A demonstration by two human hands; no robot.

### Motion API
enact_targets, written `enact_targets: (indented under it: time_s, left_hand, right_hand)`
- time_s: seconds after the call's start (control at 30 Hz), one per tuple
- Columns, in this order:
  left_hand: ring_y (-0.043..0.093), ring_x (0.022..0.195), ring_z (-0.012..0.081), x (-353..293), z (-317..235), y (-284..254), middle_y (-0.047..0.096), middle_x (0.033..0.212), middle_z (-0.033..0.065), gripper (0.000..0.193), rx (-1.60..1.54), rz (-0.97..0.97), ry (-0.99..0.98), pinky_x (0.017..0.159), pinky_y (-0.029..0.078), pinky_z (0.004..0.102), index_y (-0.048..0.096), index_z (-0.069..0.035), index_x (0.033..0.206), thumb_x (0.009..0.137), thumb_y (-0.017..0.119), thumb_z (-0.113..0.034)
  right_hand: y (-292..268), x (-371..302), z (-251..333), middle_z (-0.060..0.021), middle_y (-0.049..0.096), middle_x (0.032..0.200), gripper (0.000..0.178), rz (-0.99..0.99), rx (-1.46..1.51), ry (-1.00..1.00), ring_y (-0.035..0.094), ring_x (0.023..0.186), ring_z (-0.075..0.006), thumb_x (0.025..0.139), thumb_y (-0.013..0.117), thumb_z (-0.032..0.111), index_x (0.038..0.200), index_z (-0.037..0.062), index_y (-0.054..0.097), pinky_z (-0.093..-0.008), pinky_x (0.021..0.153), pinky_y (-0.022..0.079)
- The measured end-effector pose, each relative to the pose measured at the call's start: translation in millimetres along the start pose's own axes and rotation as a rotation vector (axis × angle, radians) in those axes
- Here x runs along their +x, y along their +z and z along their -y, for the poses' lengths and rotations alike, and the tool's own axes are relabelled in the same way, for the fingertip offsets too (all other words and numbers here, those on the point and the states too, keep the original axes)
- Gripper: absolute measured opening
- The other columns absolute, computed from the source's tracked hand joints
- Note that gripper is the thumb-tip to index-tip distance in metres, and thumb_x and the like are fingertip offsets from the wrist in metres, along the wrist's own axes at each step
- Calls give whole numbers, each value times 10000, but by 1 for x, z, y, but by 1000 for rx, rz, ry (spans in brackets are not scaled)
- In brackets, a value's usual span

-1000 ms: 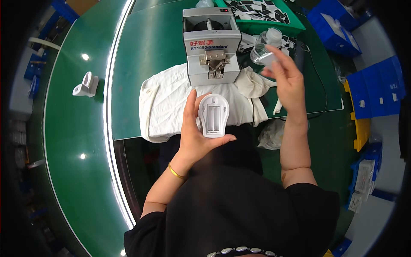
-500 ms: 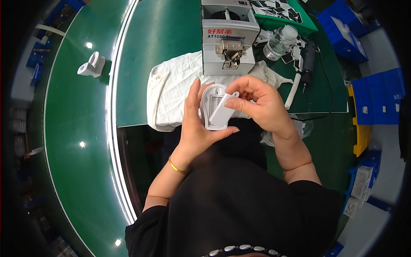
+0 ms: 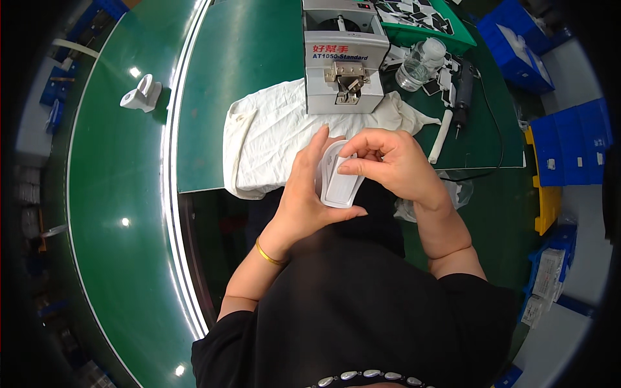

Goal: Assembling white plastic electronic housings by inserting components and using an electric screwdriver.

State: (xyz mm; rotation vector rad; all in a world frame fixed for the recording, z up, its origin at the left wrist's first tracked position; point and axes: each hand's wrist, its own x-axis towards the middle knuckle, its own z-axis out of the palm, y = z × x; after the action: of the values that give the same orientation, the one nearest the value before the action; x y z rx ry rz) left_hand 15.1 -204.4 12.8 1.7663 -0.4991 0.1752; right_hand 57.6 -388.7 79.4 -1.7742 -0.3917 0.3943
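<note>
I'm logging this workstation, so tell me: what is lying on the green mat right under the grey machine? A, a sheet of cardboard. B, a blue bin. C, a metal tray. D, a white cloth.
D: a crumpled white cloth is spread on the green mat, and the grey machine stands at its far edge.

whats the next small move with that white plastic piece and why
Probably press the right hand's fingertips down to seat what they pinch against the white plastic piece. The left hand already cradles that piece from behind, above the white cloth, and the fingertips sit right on its upper face, so little but a push seems needed.
</note>
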Motion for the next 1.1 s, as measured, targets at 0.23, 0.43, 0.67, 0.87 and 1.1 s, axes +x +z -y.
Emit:
enact_targets:
  time_s: [0.23, 0.43, 0.67, 0.87, 1.1]
  left_hand:
    - [493, 1223, 347, -9, 8, 8, 448, 1382, 183, 1216, 15, -159, 60, 1037, 405, 442, 226, -30, 1485, 526, 942, -249]
    - [415, 1326, 347, -1, -5, 0, 308, 1491, 237, 1228, 151, -115, 193, 1080, 369, 446, 93, -85, 1516, 606, 914, -149]
    - [464, 1283, 276, 7, -17, -12, 434, 1404, 218, 806, -588, -113, -123, 1073, 362, 394, 104, -58, 1512, 896, 621, -2]
    - [497, 1228, 262, 6, -24, -5, 479, 1357, 216, 709, -498, -168, -75, 1035, 396, 381, 193, -46, 1470, 898, 607, 2]
    - [455, 1299, 305, 8, -19, -4, 348, 1477, 227, 1043, -477, -101, -156, 1047, 409, 409, 21, -77, 1523, 797, 769, -77]
  right_hand:
    - [13, -2, -1, -89, 573, 1253, 322, -238, -821, -542, 516, 1110, -124, 867, 701, 85, 1174, 2, 647, -290, 908, 449]
    - [24, -8, -32, -155, 510, 1332, 612, -70, 430, -69, 505, 1213, -181, 908, 642, 67, 1430, -42, 341, -312, 1016, 420]
    - [30, -9, -32, -119, 594, 1182, 610, -139, 406, -181, 575, 1069, -151, 861, 712, 108, 1364, -68, 415, -297, 938, 464]
    - [26, -13, -22, -153, 562, 1256, 606, -134, 250, -219, 550, 1151, -187, 868, 684, 81, 1374, -79, 391, -309, 996, 428]
    - [19, -9, -31, -126, 596, 1223, 541, -136, 490, -95, 583, 1101, -165, 870, 690, 69, 1336, -66, 450, -304, 969, 458]
